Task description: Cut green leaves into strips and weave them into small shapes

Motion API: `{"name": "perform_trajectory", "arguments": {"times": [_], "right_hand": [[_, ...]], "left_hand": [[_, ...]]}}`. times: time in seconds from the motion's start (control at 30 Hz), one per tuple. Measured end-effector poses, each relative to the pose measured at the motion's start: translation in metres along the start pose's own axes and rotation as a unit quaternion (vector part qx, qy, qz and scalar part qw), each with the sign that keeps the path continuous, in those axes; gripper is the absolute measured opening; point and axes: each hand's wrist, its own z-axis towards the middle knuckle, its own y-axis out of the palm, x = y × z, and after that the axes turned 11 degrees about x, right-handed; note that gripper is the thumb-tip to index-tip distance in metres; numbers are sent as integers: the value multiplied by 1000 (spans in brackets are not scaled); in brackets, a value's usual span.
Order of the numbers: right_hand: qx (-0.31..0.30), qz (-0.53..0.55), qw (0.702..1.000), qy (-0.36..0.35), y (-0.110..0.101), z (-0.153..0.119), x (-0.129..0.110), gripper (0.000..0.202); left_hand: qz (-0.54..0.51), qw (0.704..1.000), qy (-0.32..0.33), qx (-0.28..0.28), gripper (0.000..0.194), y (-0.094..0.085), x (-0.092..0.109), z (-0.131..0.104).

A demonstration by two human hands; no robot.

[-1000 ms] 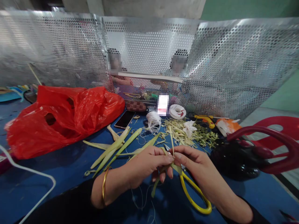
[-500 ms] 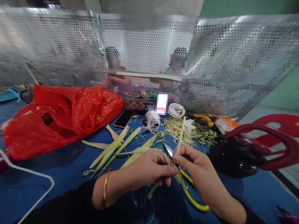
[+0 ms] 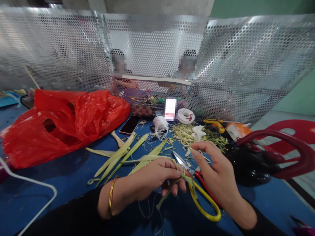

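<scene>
My left hand (image 3: 169, 173) is closed around a pale green, knotted strip of corn husk (image 3: 185, 177), whose loose ends hang below the fingers. To its right, my right hand (image 3: 216, 167) is raised with thumb and forefinger pinched together. What sits between those fingertips, if anything, is too small to make out. Scissors (image 3: 209, 214) with yellow and red handles lie on the table beneath and between the hands, blades pointing away. Several long corn husks (image 3: 115, 157) lie to the left of the hands. A heap of cut husk bits (image 3: 183, 132) is beyond them.
A red plastic bag (image 3: 81, 121) fills the left side, near a phone (image 3: 131, 125). White thread (image 3: 161, 126) and a spool (image 3: 186, 116) stand ahead. A black kettle (image 3: 251, 167) is close on the right. A perforated metal screen (image 3: 152, 49) closes off the back, with people beyond.
My right hand has moved up and away from my left, and the upright husk strip it pinched no longer shows. A small knot now shows at my left fingertips. The scissors' red handle is uncovered.
</scene>
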Motion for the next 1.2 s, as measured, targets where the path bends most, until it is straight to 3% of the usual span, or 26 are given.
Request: {"name": "perform_trajectory", "arguments": {"times": [0.1, 0.23, 0.47, 0.63, 0.77, 0.9, 1.03, 1.2], "right_hand": [[-109, 15, 993, -49, 0, -2, -1, 20], [-194, 82, 978, 6, 6, -8, -7, 16], [-154, 139, 968, 144, 10, -9, -17, 10], [-148, 142, 959, 193, 10, -10, -21, 17], [-147, 173, 946, 232, 12, -15, -22, 18], [-137, 150, 959, 198, 14, -15, -19, 18], [-104, 96, 983, 117, 9, -8, -13, 15], [-81, 49, 990, 103, -6, 2, -10, 25]], "left_hand": [[12, 1000, -7, -4, 18, 3, 3, -1], [38, 999, -2, 5, 18, 7, 5, -2], [62, 998, 6, -6, 21, 7, 0, -3], [94, 995, 18, 4, 30, 9, -3, -4], [108, 993, 32, -21, 31, 10, -4, -5], [98, 994, 34, -36, 32, 10, -6, -6], [4, 1000, 16, 14, 27, 8, -6, -2], [-68, 996, 46, 45, 37, -2, 3, 0]]}}
